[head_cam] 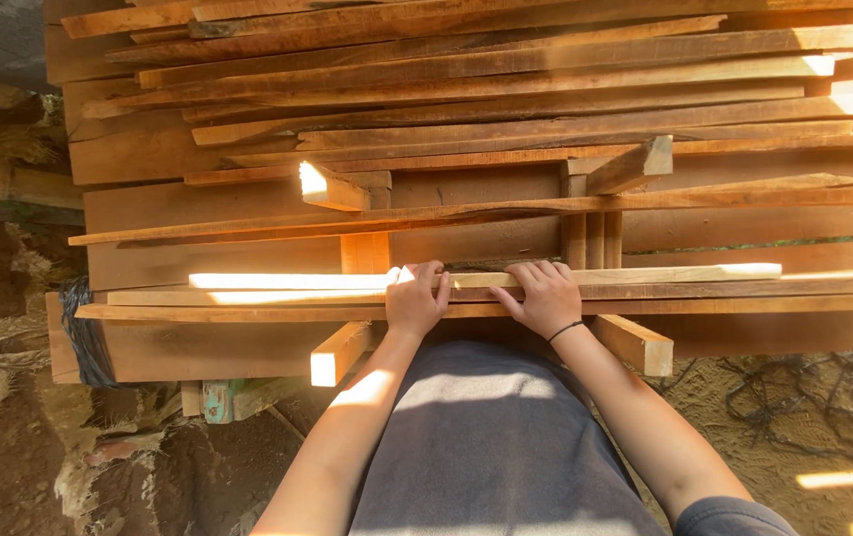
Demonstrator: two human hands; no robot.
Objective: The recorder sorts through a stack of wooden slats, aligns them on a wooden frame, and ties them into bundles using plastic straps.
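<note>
On the wood stack, both hands, left hand and right hand, gripping one slat.

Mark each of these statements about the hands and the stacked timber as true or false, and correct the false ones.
1. Both hands rest on the same long thin pale wooden slat. True.
2. The right hand wears a thin dark band at the wrist. True.
3. The left hand holds a hammer. False: it grips the slat's edge, with no tool in view.
4. The stack of rough reddish-brown planks stands upright against a wall. False: the planks lie flat, layered on short wooden cross blocks.
5. Sunlight falls on part of the slat. True.
</note>
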